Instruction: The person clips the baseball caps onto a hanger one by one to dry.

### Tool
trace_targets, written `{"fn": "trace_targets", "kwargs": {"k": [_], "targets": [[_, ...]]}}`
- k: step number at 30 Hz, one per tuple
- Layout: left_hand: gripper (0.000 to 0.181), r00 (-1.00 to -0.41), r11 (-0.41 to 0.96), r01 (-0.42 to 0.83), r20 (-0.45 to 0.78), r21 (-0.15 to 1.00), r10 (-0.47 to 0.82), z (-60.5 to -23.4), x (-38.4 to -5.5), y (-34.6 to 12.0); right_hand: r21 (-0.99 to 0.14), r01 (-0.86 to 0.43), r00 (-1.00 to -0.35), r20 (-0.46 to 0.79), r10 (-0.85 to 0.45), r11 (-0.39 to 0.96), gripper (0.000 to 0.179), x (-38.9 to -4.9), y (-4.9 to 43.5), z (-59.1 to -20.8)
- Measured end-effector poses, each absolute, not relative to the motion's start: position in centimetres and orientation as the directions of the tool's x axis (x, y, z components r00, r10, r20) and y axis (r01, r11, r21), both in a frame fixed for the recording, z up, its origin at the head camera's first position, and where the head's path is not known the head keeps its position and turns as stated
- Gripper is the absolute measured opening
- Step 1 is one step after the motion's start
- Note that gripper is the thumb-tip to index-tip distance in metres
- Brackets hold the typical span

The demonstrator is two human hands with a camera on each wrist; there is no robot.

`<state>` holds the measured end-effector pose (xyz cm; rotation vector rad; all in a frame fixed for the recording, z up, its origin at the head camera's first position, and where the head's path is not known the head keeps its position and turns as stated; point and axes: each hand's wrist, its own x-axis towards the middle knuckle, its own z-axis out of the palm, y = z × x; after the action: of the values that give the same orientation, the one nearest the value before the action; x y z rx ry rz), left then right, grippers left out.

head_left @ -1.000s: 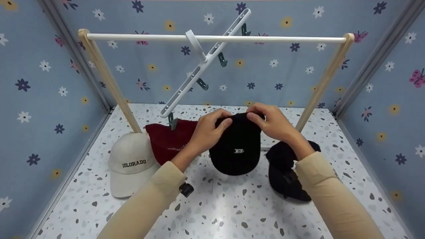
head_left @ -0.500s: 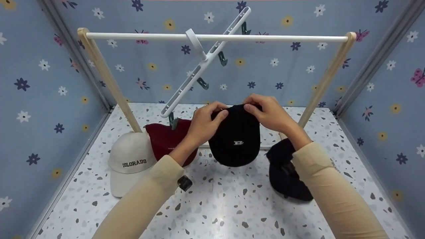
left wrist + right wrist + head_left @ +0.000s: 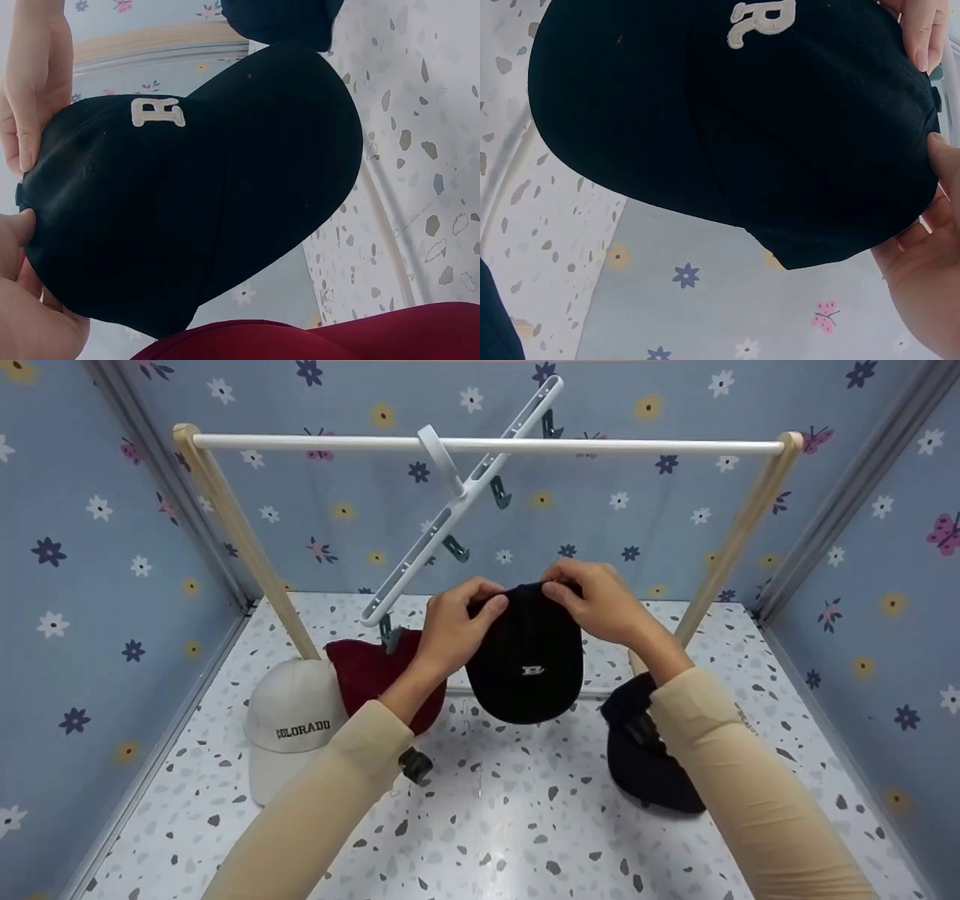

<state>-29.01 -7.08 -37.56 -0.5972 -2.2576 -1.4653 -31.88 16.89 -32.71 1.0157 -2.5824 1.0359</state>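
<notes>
A black baseball cap (image 3: 525, 652) with a white letter on its front hangs between my hands, brim downward, above the speckled tabletop. My left hand (image 3: 459, 622) pinches the crown's top left between thumb and fingers. On the other side of the crown's top, my right hand (image 3: 596, 598) pinches it the same way. Both wrist views show thumbs on the cap's outside (image 3: 135, 202) near the top button; the fingertips behind are partly hidden. Above and behind the cap, a white hanger (image 3: 465, 499) with several dark green clips (image 3: 456, 549) hangs slantwise from a white rod (image 3: 615, 447).
Wooden posts (image 3: 247, 540) carry the rod at both ends. At left, a cream cap (image 3: 296, 709) marked COLORADO lies beside a dark red cap (image 3: 367, 671), partly behind my left arm. A dark cap (image 3: 645, 757) lies at right, partly covered by my right forearm. Flower-patterned walls (image 3: 67, 607) enclose the table.
Both hands have raised the black cap and carried it slightly away from me, toward the hanger. More of the red cap's lower edge shows now. The hanger and the other caps stay in place.
</notes>
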Motion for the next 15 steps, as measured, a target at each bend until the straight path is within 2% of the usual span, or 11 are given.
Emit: {"fn": "trace_targets", "kwargs": {"k": [15], "targets": [[0.015, -0.845, 0.462, 0.489, 0.534, 0.739, 0.041, -37.07, -29.27, -7.43, -0.507, -0.666, -0.745, 0.416, -0.522, 0.547, 0.016, -32.64, 16.00, -32.56]]}}
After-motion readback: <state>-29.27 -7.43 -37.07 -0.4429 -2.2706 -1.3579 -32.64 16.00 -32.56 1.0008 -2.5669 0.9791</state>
